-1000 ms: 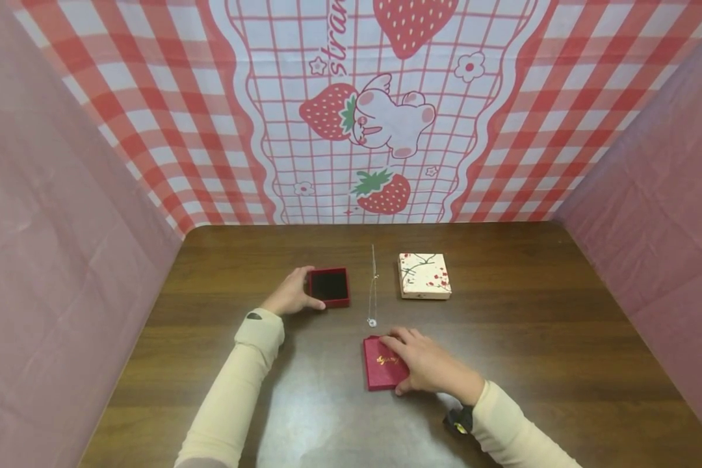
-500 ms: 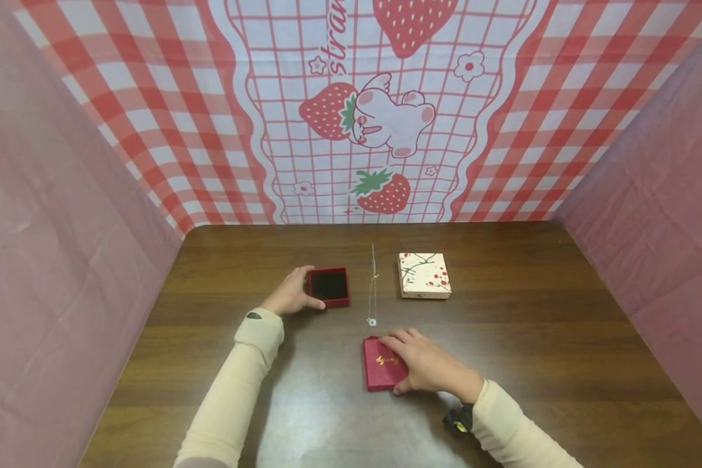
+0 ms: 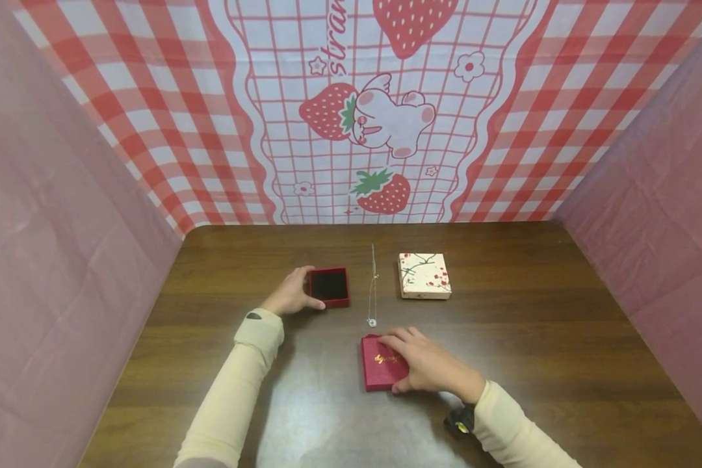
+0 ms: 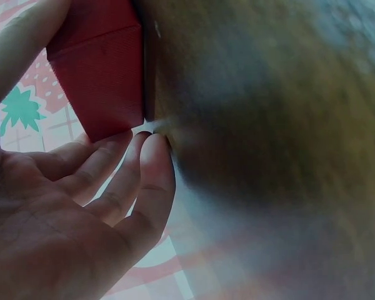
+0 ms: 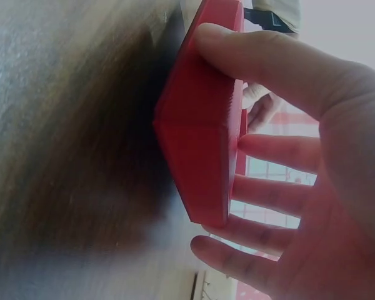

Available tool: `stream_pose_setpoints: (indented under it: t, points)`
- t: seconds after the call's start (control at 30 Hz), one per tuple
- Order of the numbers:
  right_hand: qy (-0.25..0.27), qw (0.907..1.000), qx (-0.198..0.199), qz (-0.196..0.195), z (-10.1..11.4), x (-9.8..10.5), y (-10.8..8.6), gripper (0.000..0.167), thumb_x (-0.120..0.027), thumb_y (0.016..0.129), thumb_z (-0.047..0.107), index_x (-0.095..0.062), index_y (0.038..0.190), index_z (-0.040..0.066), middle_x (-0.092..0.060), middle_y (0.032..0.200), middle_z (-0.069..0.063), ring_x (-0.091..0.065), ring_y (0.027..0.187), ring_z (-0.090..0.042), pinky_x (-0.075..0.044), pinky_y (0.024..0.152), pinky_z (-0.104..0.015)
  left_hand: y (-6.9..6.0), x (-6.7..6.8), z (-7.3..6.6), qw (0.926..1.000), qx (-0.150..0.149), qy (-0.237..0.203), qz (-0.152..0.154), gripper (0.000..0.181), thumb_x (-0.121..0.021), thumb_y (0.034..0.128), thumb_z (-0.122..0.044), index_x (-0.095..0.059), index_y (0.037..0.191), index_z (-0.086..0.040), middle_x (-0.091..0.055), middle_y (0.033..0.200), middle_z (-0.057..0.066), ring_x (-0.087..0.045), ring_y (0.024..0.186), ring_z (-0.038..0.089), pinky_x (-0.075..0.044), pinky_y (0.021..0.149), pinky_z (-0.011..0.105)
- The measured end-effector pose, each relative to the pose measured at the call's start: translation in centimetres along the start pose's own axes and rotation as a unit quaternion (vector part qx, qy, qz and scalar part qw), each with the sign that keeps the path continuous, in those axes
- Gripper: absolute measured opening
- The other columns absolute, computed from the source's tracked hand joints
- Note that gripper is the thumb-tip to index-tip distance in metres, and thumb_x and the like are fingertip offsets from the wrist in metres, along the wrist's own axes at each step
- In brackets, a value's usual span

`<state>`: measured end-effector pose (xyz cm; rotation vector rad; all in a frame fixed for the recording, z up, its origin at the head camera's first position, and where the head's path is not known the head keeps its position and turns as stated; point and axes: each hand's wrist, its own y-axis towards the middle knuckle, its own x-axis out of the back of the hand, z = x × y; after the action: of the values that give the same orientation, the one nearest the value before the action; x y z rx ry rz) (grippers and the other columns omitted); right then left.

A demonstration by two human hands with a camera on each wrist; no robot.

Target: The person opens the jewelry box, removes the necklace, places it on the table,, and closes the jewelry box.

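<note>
On the table (image 3: 532,325), head view: left hand (image 3: 286,294) pinches open red box (image 3: 335,303), right hand (image 3: 431,366) red lid (image 3: 380,374), probably steadying both; necklace (image 3: 376,277) lies lengthwise between open red box and floral box (image 3: 425,276), likely against tangling. One of each, two hands. Left wrist: thumb opposes fingers across red box. Right wrist: likewise across lid.

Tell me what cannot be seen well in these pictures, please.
Head view: part of the lettering on the lid, covered by the right hand.
Head view: design of the pendant, too small.
Left wrist view: part of the red box, cut off by the top edge.
Left wrist view: table, blurred.
</note>
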<state>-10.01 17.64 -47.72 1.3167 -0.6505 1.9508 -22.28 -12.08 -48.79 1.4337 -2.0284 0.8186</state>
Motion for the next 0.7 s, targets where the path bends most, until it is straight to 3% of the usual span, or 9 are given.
stream_pose_setpoints:
  t: [0.7]
  points:
    - [0.034, 0.9990, -0.025, -0.008, -0.21, 0.69, 0.39, 0.083, -0.090, 0.062, 0.031, -0.054, 0.135, 0.012, -0.057, 0.132, -0.007, -0.051, 0.115, -0.024, -0.052, 0.092, -0.045, -0.04, 0.03, 0.18, 1.0000, -0.006, -0.001, 0.004, 0.098, -0.088, 0.0684, -0.023, -0.034, 0.147, -0.001, -0.046, 0.142, 0.025, -0.046, 0.130, 0.039, -0.035, 0.114, 0.052]
